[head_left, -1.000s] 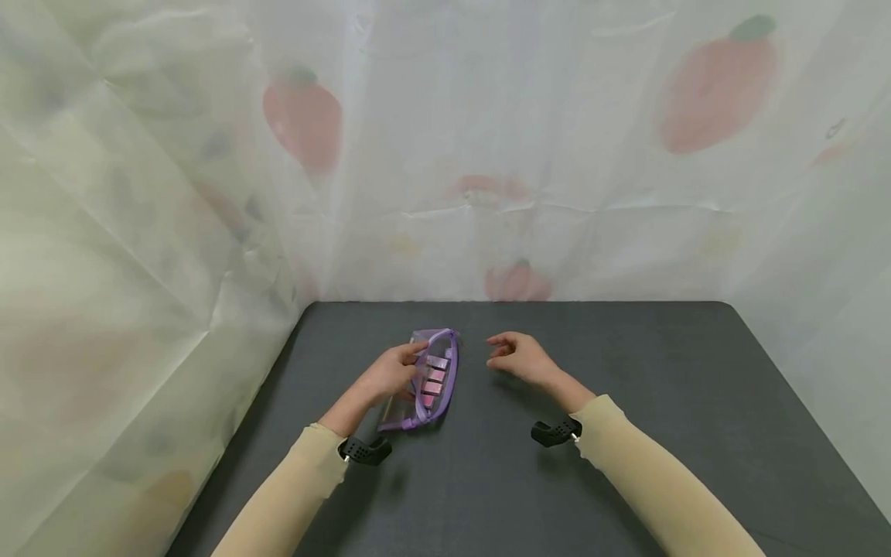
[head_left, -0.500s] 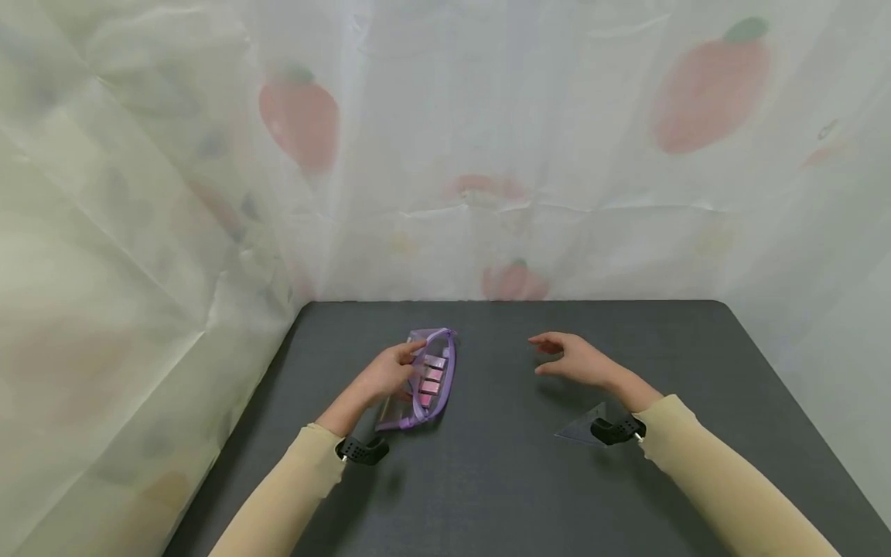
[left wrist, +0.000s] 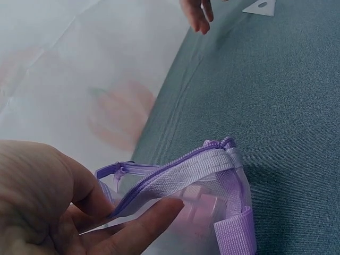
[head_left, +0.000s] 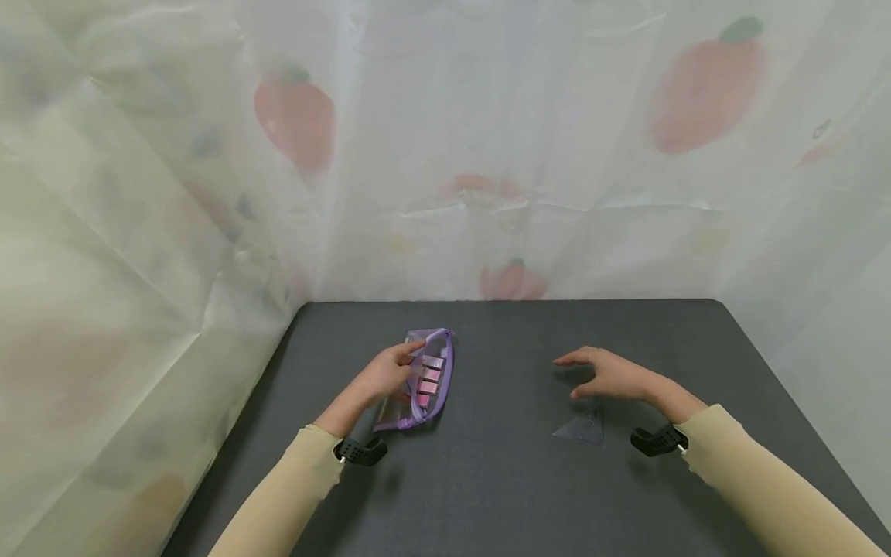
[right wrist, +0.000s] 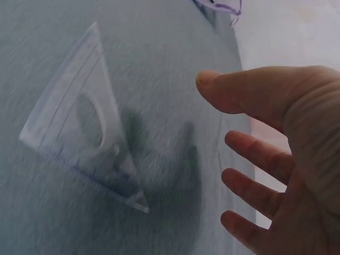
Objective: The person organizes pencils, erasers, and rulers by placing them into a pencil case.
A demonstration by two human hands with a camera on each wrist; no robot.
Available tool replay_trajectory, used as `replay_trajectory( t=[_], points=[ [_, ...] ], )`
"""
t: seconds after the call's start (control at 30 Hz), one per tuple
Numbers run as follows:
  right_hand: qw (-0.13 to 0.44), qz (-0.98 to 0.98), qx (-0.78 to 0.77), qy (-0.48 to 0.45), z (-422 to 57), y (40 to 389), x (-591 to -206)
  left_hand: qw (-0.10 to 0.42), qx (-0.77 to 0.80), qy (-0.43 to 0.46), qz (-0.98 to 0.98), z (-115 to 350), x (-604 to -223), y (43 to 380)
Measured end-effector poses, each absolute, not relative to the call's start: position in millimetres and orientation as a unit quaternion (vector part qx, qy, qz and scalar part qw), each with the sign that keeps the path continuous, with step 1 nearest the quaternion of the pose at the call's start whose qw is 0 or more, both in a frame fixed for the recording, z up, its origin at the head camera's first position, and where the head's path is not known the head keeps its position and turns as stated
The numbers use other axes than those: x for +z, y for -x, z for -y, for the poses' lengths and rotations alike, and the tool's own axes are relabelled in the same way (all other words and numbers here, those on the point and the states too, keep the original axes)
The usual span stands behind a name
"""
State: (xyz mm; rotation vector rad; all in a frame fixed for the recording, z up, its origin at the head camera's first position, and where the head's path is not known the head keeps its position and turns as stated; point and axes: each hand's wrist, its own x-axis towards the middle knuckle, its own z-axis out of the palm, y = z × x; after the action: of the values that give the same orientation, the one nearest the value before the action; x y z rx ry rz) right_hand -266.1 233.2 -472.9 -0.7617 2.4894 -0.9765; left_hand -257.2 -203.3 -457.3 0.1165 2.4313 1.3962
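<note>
A clear pencil case [head_left: 445, 379] with purple zipper trim lies on the left half of the table, its mouth gaping. Pink rectangular blocks [head_left: 428, 387] show inside it. My left hand [head_left: 384, 377] grips the near-left edge of the case; in the left wrist view, its fingers [left wrist: 154, 226] lie along the zipper rim. A transparent set square [right wrist: 79, 111] with an oval hole and ruler marks lies flat on the table to the right. Above and just beyond this set square is my right hand [head_left: 616, 374], thumb and fingers spread, holding nothing.
The dark table [head_left: 501, 487] is bounded at the back and sides by a pale sheet [head_left: 418, 116] printed with strawberries. Black straps [head_left: 657, 441] with wrist cameras sit on both wrists.
My right hand has moved to the right, its fingers spreading apart, and the set square has come into sight beneath it. The left hand and the pencil case stay in place.
</note>
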Motion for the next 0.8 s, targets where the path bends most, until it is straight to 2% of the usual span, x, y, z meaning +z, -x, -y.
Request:
replay_trajectory(
  t=[0.53,0.8],
  points=[
    [0.169,-0.894,-0.269,0.316,-256,237,-480,0.170,0.501,-0.040,-0.847,205,-459,257],
    [0.182,-0.897,-0.252,0.314,-258,227,-488,0.175,0.501,-0.038,-0.847,206,-458,257]
  ],
)
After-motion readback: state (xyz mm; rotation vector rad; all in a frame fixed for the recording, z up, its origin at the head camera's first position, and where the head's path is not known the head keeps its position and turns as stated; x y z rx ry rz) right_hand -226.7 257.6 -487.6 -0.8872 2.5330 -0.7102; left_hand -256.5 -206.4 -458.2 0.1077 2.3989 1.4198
